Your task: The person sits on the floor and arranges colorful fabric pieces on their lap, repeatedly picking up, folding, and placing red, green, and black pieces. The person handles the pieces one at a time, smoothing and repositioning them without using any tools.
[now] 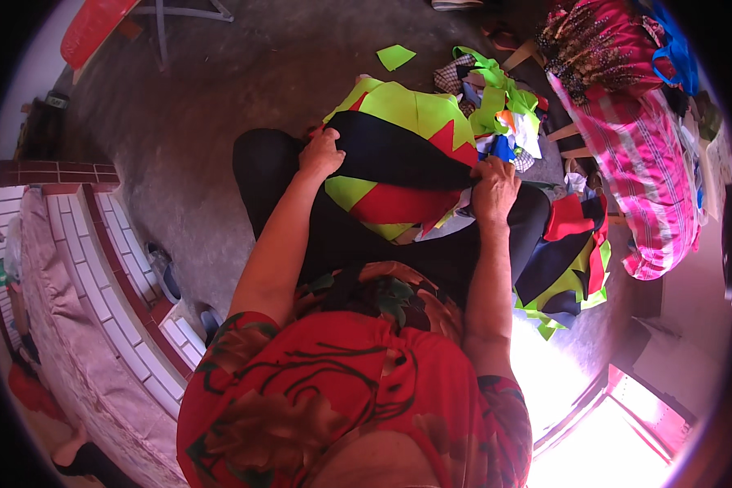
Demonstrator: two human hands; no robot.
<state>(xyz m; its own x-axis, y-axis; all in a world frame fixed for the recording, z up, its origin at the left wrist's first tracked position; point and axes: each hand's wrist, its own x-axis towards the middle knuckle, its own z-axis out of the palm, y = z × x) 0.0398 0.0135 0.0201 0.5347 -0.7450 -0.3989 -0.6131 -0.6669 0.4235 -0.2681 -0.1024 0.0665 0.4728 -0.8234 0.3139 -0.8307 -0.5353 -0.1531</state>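
- Left hand (321, 154) closed on the left end of a dark cloth strip (398, 154), fingers (327, 140) curled tight around it.
- Right hand (493, 189) closed on the right end of the same dark strip, fingers (486, 172) bent over the edge.
- Dark strip pulled flat between both hands, lying across a patchwork piece (398, 122) of bright green, red and dark cloth.
- Patchwork piece resting on the lap, on black trousers (268, 171), knees pointing away.
- Heap of cloth scraps (500, 106) in green, white, blue and checks just past the patchwork piece, on the grey floor (220, 106).
- One small green scrap (395, 56) alone on the floor, farther off.
- More sewn pieces (569, 252) in red, dark and green piled by the right knee.
- Big pink striped bag (651, 179) to the right, stuffed full.
- Tiled ledge (106, 268) in white and red to the left, with a pale blanket (65, 342) beside it.
- Red chair (98, 24) at the top left.
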